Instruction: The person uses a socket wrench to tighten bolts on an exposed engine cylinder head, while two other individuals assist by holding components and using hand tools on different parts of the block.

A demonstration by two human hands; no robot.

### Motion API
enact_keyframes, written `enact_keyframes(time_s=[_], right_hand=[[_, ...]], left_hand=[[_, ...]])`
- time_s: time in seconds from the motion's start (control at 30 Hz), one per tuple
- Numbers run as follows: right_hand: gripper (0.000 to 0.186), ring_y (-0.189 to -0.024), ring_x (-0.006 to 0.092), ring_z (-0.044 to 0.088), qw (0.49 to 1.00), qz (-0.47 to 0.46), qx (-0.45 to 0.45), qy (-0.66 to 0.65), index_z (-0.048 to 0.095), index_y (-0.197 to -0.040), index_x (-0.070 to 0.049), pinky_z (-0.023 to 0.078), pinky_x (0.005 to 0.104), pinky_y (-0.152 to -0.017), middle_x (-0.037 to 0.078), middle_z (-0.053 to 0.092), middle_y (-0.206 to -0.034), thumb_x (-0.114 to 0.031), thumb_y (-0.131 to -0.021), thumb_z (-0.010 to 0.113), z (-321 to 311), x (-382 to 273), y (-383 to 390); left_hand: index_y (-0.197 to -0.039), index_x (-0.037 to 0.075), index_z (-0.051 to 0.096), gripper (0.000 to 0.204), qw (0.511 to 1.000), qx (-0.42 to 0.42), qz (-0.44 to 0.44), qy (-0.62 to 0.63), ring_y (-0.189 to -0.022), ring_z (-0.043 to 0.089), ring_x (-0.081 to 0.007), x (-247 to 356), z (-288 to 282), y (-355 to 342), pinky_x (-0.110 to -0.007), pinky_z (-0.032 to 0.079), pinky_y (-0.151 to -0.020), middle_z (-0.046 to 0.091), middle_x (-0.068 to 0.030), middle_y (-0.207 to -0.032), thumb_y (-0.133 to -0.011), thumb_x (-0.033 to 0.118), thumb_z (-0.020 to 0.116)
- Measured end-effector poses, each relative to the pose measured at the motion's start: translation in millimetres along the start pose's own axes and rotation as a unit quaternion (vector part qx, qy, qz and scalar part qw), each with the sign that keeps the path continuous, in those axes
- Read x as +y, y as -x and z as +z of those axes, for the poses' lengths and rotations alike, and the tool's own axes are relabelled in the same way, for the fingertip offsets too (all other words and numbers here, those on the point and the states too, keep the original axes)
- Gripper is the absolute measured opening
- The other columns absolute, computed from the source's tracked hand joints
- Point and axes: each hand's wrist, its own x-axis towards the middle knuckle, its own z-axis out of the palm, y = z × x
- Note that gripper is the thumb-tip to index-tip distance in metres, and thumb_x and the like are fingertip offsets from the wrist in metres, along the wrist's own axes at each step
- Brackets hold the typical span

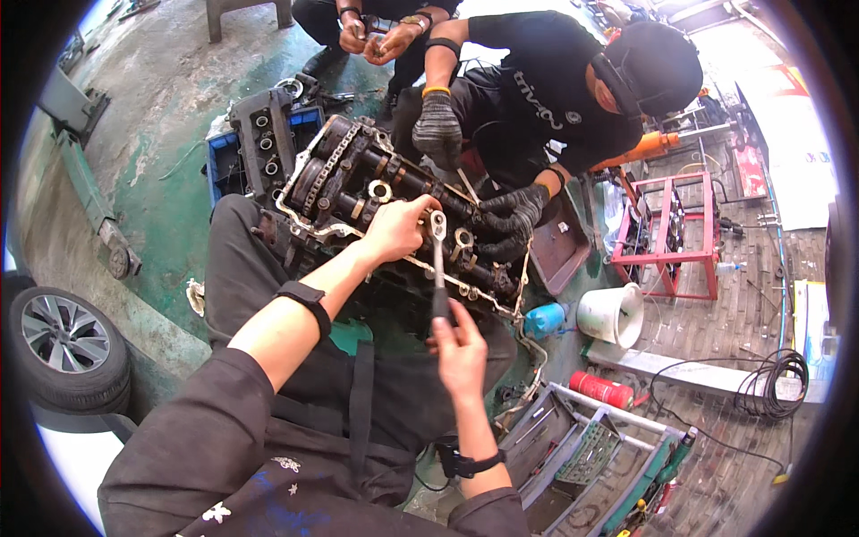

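Note:
An open engine cylinder head (pixel 340 170), with timing chain, camshafts and pale gasket edge, lies before me. My left hand (pixel 399 228) is over its middle, fingers curled beside the ratchet's head; what they grip is hidden. My right hand (pixel 459 351) grips the black handle of a ratchet wrench (pixel 438 255), its metal head pointing up at the engine. A co-worker's gloved hand (pixel 437 130) holds a thin metal tool above the engine; their other gloved hand (pixel 514 219) rests on the camshaft area, right of my left hand.
Another person's bare hands (pixel 385 45) are at top. Around the engine are a blue crate (pixel 219 152) with a cover, a tray (pixel 559 259), red stand (pixel 667 255), white bucket (pixel 608 313), fire extinguisher (pixel 598 389), tool cart (pixel 582 456), coiled cable (pixel 769 385) and wheels (pixel 67 349) at left.

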Motion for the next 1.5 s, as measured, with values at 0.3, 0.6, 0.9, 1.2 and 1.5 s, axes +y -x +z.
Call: enact_keyframes(time_s=[0.3, 0.6, 0.9, 1.2, 1.5], right_hand=[[0.062, -0.056, 0.0062, 0.056, 0.999, 0.01, -0.04, -0.034, 0.037, -0.143, -0.002, 0.046, 0.0232, -0.053, 0.0, 0.058, -0.064, -0.015, -0.091, 0.066, 60, -17, 14], [0.054, -0.07, 0.0074, 0.055, 0.999, -0.018, -0.017, 0.033, 0.049, -0.136, -0.003, 0.046, 0.0233, -0.066, 0.002, 0.062, -0.077, -0.014, -0.087, 0.07, -29, 2, -23], [0.035, -0.094, 0.0173, 0.062, 0.994, -0.053, 0.078, 0.057, 0.059, -0.118, 0.003, 0.048, 0.0292, -0.085, 0.013, 0.067, -0.104, -0.011, -0.088, 0.067, -69, 39, -88], [0.044, -0.061, 0.0071, 0.054, 0.995, 0.048, -0.043, -0.075, 0.052, -0.13, 0.001, 0.046, 0.0223, -0.054, 0.003, 0.061, -0.083, -0.011, -0.09, 0.065, -2, -12, -10], [0.062, -0.057, 0.006, 0.051, 0.99, 0.01, -0.086, -0.109, 0.04, -0.14, 0.001, 0.044, 0.0226, -0.053, 0.0, 0.058, -0.074, -0.008, -0.086, 0.068, 26, -8, -1]], left_hand=[[-0.117, 0.01, 0.058, 0.04, 0.996, 0.044, 0.021, 0.074, -0.087, 0.07, -0.0262, -7, 9, 3, -0.033, 0.052, -0.075, 0.071, -0.0147, -0.094, -0.079, 0.003, 0.067], [-0.108, 0.01, 0.062, 0.031, 0.997, 0.067, -0.024, 0.031, -0.083, 0.068, -0.0299, -3, 8, 3, -0.037, 0.051, -0.074, 0.07, -0.0137, -0.085, -0.077, 0.008, 0.066], [-0.103, 0.009, 0.064, 0.028, 0.998, 0.062, -0.019, 0.02, -0.083, 0.066, -0.0323, 1, 14, 3, -0.041, 0.05, -0.075, 0.069, -0.0138, -0.085, -0.075, 0.006, 0.061], [-0.104, 0.013, 0.067, 0.028, 0.997, 0.063, 0.016, -0.035, -0.074, 0.066, -0.035, -5, 12, 4, -0.043, 0.051, -0.067, 0.066, -0.0178, -0.075, -0.076, 0.012, 0.064], [-0.104, 0.011, 0.066, 0.028, 0.996, 0.06, 0.011, -0.068, -0.077, 0.066, -0.034, -8, 14, 5, -0.04, 0.05, -0.067, 0.067, -0.0155, -0.08, -0.077, 0.017, 0.068]])
